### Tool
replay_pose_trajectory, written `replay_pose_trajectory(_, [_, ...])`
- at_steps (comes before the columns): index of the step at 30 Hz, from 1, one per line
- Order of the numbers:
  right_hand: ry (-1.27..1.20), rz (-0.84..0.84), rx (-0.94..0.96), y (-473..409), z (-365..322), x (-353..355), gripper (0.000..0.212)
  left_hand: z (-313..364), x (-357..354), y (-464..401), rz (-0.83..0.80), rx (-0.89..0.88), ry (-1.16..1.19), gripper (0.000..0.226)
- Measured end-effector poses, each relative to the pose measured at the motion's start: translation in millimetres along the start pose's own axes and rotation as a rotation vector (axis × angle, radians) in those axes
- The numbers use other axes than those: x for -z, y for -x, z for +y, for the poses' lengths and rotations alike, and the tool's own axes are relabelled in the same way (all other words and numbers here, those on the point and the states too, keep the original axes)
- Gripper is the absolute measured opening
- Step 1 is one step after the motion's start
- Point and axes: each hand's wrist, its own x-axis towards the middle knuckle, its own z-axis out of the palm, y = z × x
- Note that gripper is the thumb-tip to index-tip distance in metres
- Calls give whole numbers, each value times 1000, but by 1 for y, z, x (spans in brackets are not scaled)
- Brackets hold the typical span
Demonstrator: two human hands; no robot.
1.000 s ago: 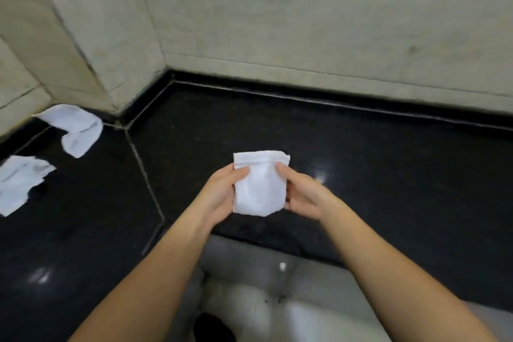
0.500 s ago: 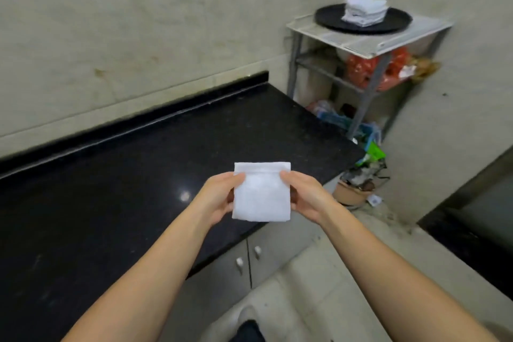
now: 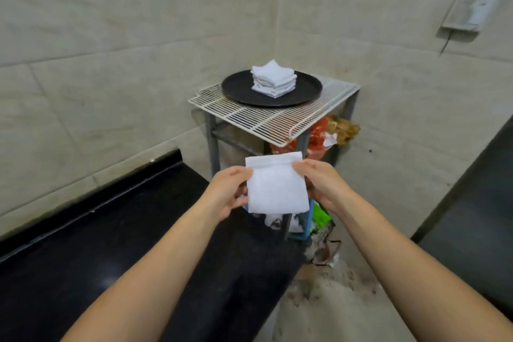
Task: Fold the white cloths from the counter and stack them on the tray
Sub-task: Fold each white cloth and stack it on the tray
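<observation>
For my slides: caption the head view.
Both hands hold a folded white cloth before the stacked tray.

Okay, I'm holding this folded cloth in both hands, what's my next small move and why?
Probably carry the folded cloth forward and up to the stack on the black tray: left hand and right hand hold it well short of the rack.

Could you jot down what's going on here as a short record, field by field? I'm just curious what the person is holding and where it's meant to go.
Held item: folded white cloth, held up in the air
Left hand: grips the cloth's left edge
Right hand: grips the cloth's right edge
Destination: round black tray on a wire rack
Already on tray: stack of folded cloths
Below the arms: black counter
</observation>
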Motion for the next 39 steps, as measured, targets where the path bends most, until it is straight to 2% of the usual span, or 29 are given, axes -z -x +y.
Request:
replay_pose_trajectory(6, [182,-5,180,-102,-72,42,16,77,-45,-89,-16,-87,-61,15])
replay_pose_trajectory(11, [334,-119,266,-231,-144,76,22,144,-79,-172,43,-174,-47,14])
replay_pose_trajectory(14, [352,-200,261,-313,-176,78,10,173,-96,-225,160,-213,-40,14])
replay_pose_trajectory(17, [381,-287,261,-385,-199,70,20,195,-106,-278,302,-214,6,16])
replay_pose_trajectory(21, [422,-395,287,-450,-214,55,4,213,-108,-326,429,-178,48,22])
replay_pose_trajectory(24, [441,-475,272,-479,-208,45,5,213,-103,-349,522,-122,31,21])
replay_pose_trajectory(27, [460,-495,271,-495,-196,44,21,206,-99,-360,574,-77,4,19])
replay_pose_trajectory(33, [526,-549,263,-493,-196,43,21,199,-96,-353,585,-61,32,12])
replay_pose_trajectory(35, [597,-516,287,-485,-197,42,26,199,-99,-344,571,-53,46,5])
replay_pose_trajectory(39, [844,-285,512,-450,-211,46,56,198,-103,-307,577,-62,41,22])
